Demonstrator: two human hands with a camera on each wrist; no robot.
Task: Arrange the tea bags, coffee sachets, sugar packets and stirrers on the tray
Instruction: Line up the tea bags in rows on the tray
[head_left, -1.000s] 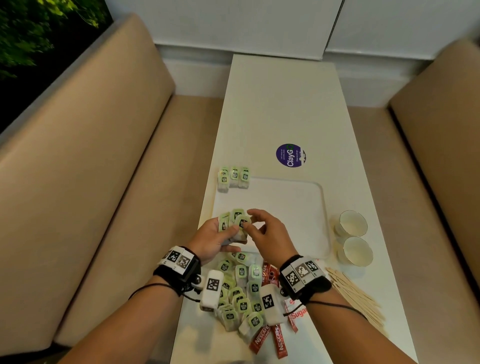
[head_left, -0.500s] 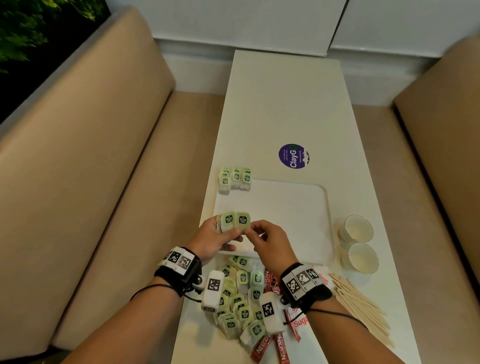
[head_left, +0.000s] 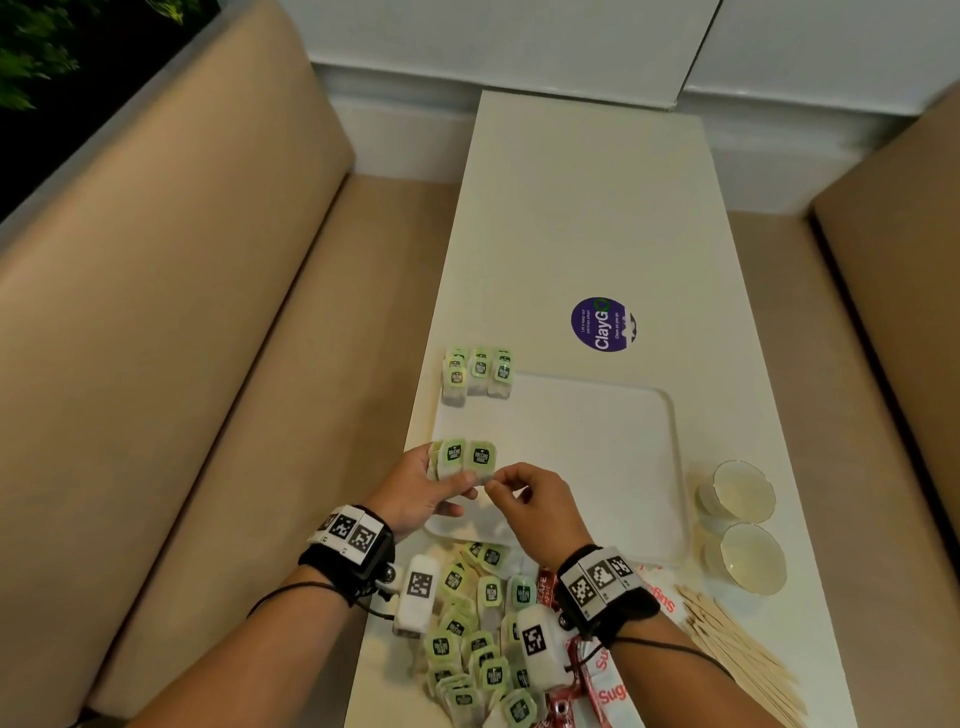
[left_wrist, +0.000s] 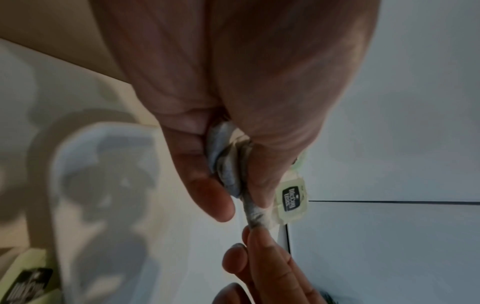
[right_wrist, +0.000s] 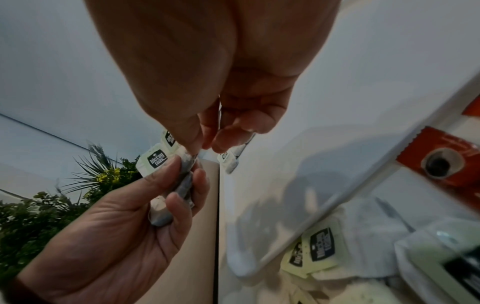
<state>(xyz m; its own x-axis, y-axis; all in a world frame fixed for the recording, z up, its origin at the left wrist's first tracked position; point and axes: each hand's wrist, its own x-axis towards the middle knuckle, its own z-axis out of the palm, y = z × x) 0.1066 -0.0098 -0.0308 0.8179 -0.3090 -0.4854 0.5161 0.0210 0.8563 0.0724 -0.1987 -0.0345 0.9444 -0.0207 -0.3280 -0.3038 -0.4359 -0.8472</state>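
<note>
My left hand (head_left: 449, 475) grips a small stack of green-tagged tea bags (head_left: 465, 458) upright over the near left part of the white tray (head_left: 597, 447). My right hand (head_left: 496, 482) pinches the stack's lower right corner. The left wrist view shows the held bags (left_wrist: 233, 164) squeezed between thumb and fingers of the left hand (left_wrist: 241, 197). In the right wrist view the right hand (right_wrist: 205, 146) pinches the held bags (right_wrist: 155, 160). A row of tea bags (head_left: 478, 371) lies at the tray's far left corner. Loose tea bags (head_left: 478, 639), red coffee sachets (head_left: 563, 701), sugar packets (head_left: 608, 686) and wooden stirrers (head_left: 737, 660) lie near me.
Two white paper cups (head_left: 743, 491) stand right of the tray. A purple round sticker (head_left: 602, 325) is on the narrow white table (head_left: 587, 208) beyond it. Beige benches (head_left: 182, 364) run along both sides, and a white wall closes the far end.
My right hand slid from the top of the held tea bags down to their lower right corner. The bags now stand squared side by side in my left hand.
</note>
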